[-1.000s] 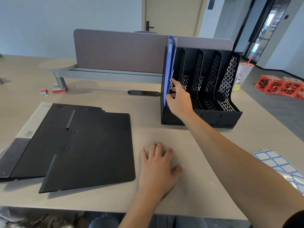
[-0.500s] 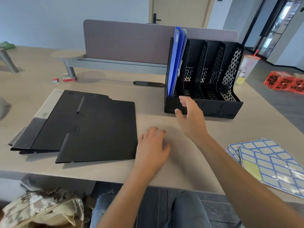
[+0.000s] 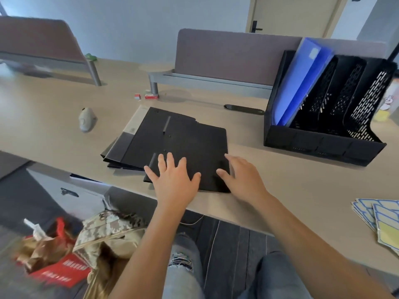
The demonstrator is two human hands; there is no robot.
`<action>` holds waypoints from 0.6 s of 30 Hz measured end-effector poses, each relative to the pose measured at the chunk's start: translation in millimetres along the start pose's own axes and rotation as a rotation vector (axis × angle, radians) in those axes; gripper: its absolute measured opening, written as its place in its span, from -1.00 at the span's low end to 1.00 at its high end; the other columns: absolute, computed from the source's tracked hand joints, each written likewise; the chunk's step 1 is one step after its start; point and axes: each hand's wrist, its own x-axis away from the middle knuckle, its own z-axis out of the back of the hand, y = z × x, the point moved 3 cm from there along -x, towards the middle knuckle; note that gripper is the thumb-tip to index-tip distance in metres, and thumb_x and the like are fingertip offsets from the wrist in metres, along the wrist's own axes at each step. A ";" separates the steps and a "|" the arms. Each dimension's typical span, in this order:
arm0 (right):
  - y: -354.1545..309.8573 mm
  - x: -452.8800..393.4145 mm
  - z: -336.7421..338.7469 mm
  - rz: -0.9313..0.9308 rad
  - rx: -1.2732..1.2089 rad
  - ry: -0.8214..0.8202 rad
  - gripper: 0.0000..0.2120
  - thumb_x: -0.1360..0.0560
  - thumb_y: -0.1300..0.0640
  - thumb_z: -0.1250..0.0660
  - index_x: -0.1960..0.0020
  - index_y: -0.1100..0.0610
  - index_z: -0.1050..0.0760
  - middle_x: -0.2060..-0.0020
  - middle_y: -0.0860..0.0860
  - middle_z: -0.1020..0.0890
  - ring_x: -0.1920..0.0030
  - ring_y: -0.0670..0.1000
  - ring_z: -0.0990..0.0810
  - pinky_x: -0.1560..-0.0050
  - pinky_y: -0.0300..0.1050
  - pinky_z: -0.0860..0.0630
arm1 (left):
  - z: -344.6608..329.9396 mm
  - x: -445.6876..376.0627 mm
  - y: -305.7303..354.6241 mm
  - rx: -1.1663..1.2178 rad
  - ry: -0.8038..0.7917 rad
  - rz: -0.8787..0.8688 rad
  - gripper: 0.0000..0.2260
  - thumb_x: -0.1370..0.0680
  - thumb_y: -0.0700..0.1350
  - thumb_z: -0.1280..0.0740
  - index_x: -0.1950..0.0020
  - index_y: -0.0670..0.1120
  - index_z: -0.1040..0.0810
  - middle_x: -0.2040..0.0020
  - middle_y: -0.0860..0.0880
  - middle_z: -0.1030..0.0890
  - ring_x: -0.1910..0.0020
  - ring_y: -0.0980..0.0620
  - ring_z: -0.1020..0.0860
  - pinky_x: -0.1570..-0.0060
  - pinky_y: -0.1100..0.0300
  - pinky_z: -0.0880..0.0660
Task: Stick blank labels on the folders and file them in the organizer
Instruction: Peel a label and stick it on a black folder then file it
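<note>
step: we start the next black folder (image 3: 190, 137) | left hand (image 3: 174, 178) flat on its near edge, fingers released | right hand (image 3: 244, 178) at its right corner, fingers relaxed, gripping nothing | blue folder (image 3: 300, 83) filed in organizer (image 3: 323, 145), far right | next: lift top folder, fetch labels (image 3: 380, 219) at right

An office: a long shared desk (image 3: 64, 108) with grey divider screens (image 3: 226, 52) behind the black file organizer (image 3: 323, 145).

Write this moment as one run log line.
left hand: flat on black folders | right hand: at folder edge | blue folder: filed in organizer
</note>
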 end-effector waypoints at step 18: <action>29.7 21.9 7.8 -0.086 0.169 -0.082 -0.32 -0.67 -0.36 -0.12 -0.69 -0.06 -0.19 -0.70 0.07 -0.17 -0.69 0.12 -0.12 -0.67 0.19 -0.09 | -24.8 20.7 34.6 -0.046 -0.045 -0.093 -0.41 -0.60 0.37 -0.09 -0.55 0.11 -0.28 -0.64 -0.12 -0.16 -0.64 -0.23 -0.02 -0.51 -0.41 0.06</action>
